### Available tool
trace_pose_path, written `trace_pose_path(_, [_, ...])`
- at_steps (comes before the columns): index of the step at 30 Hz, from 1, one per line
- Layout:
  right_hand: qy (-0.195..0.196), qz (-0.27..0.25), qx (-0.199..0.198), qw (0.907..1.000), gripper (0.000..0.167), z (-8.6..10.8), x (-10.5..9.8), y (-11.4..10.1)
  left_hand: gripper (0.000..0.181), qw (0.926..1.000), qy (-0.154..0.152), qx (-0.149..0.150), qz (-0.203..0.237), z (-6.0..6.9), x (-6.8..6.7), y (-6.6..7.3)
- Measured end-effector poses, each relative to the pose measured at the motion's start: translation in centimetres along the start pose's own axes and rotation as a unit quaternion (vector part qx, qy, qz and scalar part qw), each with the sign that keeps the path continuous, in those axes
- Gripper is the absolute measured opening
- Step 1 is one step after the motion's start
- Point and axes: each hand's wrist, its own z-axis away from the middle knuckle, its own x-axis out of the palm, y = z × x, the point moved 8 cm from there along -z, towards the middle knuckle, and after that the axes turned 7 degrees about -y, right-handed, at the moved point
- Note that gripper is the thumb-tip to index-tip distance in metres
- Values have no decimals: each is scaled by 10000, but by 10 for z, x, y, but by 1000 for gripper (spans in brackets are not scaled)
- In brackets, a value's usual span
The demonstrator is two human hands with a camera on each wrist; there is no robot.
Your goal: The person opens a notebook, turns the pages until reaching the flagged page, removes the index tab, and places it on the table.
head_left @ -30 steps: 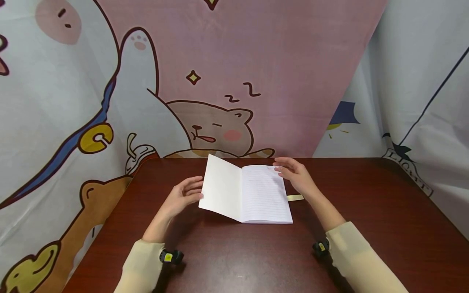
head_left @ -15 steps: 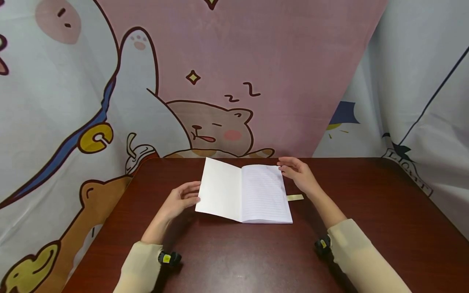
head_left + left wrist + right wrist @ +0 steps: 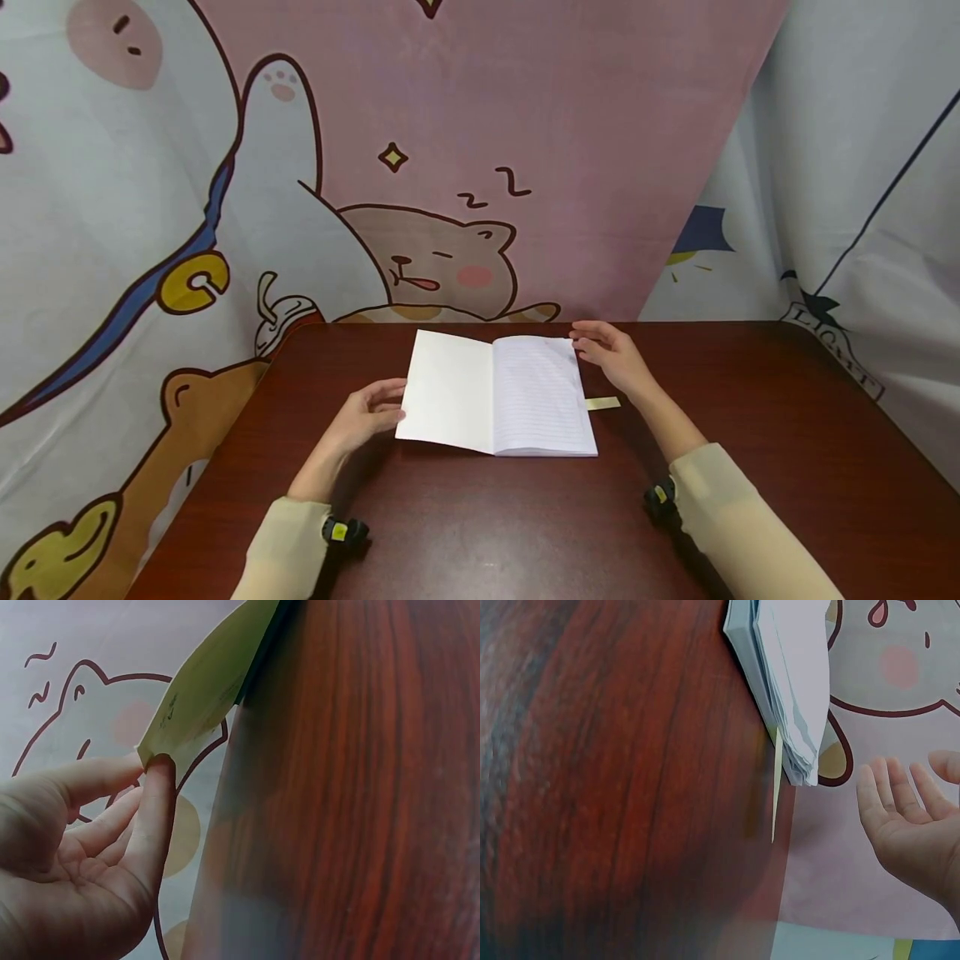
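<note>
A notebook (image 3: pixel 543 400) lies spread on the table, its lined white pages on the right and its blank white inner cover (image 3: pixel 447 393) raised slightly on the left. My left hand (image 3: pixel 360 421) pinches the outer edge of that cover between thumb and a finger. From the left wrist, the cover's outer face (image 3: pixel 206 679) looks yellow-green with faint dark marks. My right hand (image 3: pixel 615 360) hovers by the upper right corner of the pages, fingers loosely bent and holding nothing. In the right wrist view, the page stack (image 3: pixel 791 690) stands apart from the hand.
A pale yellow strip (image 3: pixel 603 403) sticks out from the notebook's right side. The dark red-brown wooden table (image 3: pixel 495 525) meets a cloth backdrop (image 3: pixel 585 167) with cartoon animals along its far edge. Black devices sit at both wrists, below the pale sleeves (image 3: pixel 288 546).
The left cover has swung down and leftward, lying flatter, with my left hand moving along with it. My right hand has shifted slightly right, away from the page corner.
</note>
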Motion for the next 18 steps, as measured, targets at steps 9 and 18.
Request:
trace_pose_path(9, [-22,-41,79,10000,39,0,0,5,51,9992,-19,-404,51,0,1,-12])
trace_pose_path(18, [27,42,197,9998,40,1,2,13,53,9982,-175,-535,193,0,3,-21])
